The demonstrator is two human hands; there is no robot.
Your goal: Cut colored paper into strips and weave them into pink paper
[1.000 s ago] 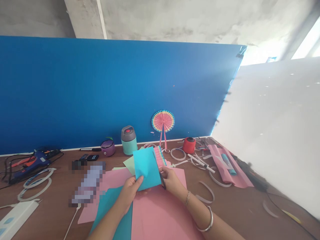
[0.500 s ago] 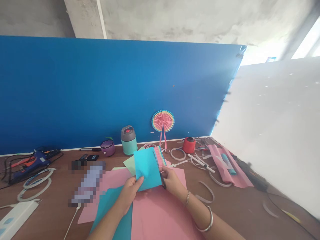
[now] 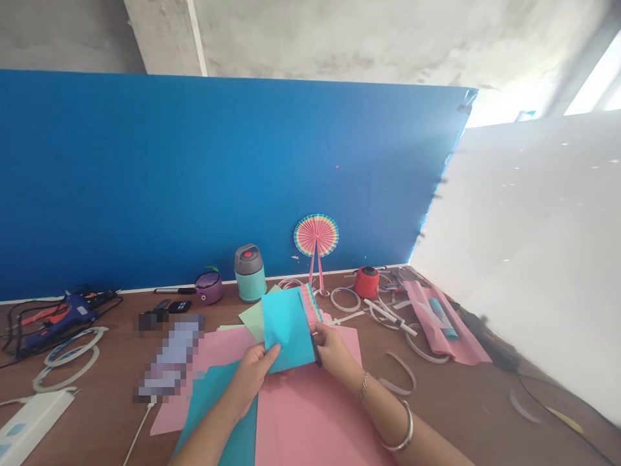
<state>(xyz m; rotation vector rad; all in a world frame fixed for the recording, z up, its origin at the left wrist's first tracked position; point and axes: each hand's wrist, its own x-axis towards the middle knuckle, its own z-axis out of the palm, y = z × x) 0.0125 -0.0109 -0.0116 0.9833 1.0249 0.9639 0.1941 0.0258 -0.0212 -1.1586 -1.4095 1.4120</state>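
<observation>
No text, brand or number can be read. Toward eight o'clock from the view's middle, the phone is pixelated over — its screen illegible — and the small black device just beyond it bears pale marks too tiny to make out.

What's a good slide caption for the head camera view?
Left hand holding blue paper, right hand holding a dark-handled tool at its edge, pleated fan beyond.

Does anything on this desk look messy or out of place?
Yes, toward the right: loose pale strips lie curled about the desk, and a pink sheet lies askew and looks rumpled, unlike the flatter pink paper at the front.
</observation>
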